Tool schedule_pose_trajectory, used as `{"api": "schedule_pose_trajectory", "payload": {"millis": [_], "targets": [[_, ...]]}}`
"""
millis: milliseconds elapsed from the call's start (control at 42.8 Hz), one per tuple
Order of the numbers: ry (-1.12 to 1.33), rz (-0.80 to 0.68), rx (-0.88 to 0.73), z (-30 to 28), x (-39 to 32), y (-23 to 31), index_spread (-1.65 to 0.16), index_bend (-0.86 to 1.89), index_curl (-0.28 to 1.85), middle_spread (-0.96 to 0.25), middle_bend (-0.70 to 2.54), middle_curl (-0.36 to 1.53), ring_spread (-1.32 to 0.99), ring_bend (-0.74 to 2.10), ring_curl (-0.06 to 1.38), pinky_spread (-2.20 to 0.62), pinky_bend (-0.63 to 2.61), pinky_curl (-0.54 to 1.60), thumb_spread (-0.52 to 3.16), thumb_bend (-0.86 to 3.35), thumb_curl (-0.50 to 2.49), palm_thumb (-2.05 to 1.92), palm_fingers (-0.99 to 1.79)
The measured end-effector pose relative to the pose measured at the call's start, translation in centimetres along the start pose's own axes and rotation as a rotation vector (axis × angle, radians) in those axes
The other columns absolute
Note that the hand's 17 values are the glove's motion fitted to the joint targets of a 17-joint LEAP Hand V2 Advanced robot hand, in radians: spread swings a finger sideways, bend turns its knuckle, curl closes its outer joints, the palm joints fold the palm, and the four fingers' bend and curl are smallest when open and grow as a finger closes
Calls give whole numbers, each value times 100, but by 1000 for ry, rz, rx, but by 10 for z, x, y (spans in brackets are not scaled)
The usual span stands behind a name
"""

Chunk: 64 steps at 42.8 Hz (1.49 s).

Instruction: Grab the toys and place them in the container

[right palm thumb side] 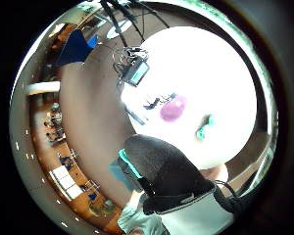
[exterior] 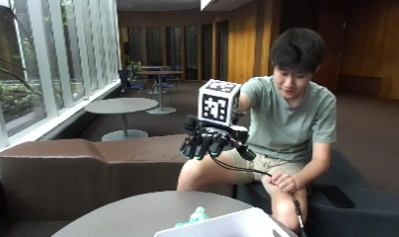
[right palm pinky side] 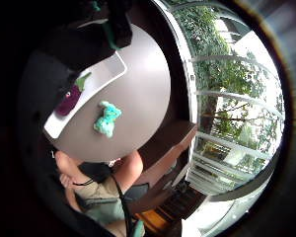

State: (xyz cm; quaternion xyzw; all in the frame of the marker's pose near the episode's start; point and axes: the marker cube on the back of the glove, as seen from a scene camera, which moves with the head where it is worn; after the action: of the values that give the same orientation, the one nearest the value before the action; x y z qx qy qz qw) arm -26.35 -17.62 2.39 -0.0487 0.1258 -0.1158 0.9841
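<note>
open air above table (exterior: 120, 217), container (exterior: 219, 227) wall beside toy (exterior: 198, 215)

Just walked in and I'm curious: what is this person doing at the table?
A person on a bench is tidying toys into a white container on a round table. A purple eggplant toy already lies in the container. A teal plush toy is on the table beside it, not yet picked up. The gloved right hand is raised above the table, fingers hanging loose, holding nothing.
</note>
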Motion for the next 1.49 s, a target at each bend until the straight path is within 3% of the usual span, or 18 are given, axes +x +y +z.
{"api": "schedule_pose_trajectory", "payload": {"millis": [234, 514, 747, 887, 1004, 1074, 1144, 1308, 1494], "targets": [[-18, 74, 39, -9, 58, 32, -20, 4, 19, 0, 17, 47, -4, 73, 34, 1, 115, 41, 104, -9, 35, -11, -25], [-39, 155, -10, 10, 99, 31, -20, 5, 15, 1, 17, 44, -3, 69, 32, 3, 111, 38, 108, -7, 29, -10, -21], [-72, 175, -35, 116, 100, 2, -19, 4, 12, 1, 18, 42, -2, 70, 33, 2, 110, 37, 117, -4, 27, -5, -18], [-73, 195, -76, 150, 94, -11, -17, -1, 9, 3, 17, 41, -2, 77, 35, 1, 119, 39, 127, 0, 28, 1, -17], [-104, 263, -150, 247, 86, -3, -15, -2, 7, 4, 17, 41, -2, 85, 37, -1, 125, 40, 131, -1, 29, 1, -18], [-123, 320, -146, 311, 81, 9, -13, -6, 4, 7, 18, 41, -6, 103, 41, -8, 132, 41, 132, -1, 29, 0, -6], [-199, 388, -160, 332, 76, 11, -10, -9, 1, 6, 29, 44, -13, 121, 45, -17, 142, 43, 131, -1, 29, 0, 17], [-297, 494, -235, 339, 71, 6, -6, -2, -1, -1, 59, 53, -23, 134, 48, -29, 148, 42, 137, 2, 31, 7, 44], [-250, 539, -194, 341, 66, -2, -7, 13, 0, -12, 78, 63, -30, 143, 51, -36, 138, 39, 143, 19, 42, 40, 68]]}}
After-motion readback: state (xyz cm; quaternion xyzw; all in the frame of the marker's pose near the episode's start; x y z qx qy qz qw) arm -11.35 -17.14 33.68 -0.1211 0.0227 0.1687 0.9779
